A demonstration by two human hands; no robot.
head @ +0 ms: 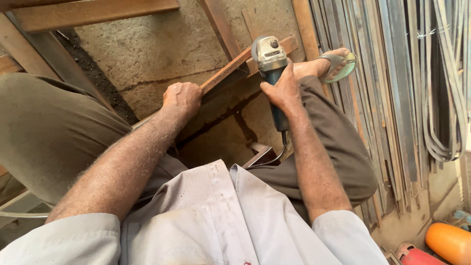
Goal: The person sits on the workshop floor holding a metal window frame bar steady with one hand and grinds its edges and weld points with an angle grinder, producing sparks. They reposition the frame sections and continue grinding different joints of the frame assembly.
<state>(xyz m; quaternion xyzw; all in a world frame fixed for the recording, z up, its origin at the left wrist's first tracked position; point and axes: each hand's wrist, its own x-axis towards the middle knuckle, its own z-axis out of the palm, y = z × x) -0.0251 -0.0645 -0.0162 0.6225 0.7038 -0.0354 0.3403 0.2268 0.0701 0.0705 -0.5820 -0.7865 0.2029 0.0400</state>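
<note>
We grip the rusty bar (230, 68) with our left hand (182, 98), fingers curled fully round its near end. The bar runs from that fist toward 1 o'clock, where our sandalled foot (329, 65) rests at its far end. Our right hand (282, 91) is wrapped tight round the grinder (271, 64), whose grey head sits on the bar at 12 o'clock from the hand. Steel strips (392, 88) lie at 3 o'clock.
</note>
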